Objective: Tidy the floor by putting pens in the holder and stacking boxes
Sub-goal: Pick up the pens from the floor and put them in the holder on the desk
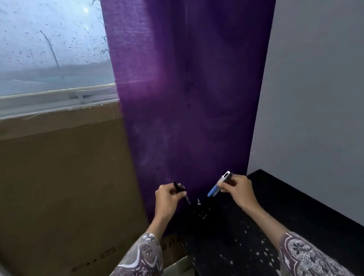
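Left hand (167, 196) grip curled round a black pen (181, 190), tip angled down toward the dark holder (200, 210); right hand (237, 188) pinches blue-and-white pens (219, 183), tips slanting down-left above it; holder sits between both hands on black surface (289, 205), before purple curtain (186, 94).

Both hands, left (167, 196) and right (238, 186), grip pens (219, 183) before a purple curtain (190, 83).
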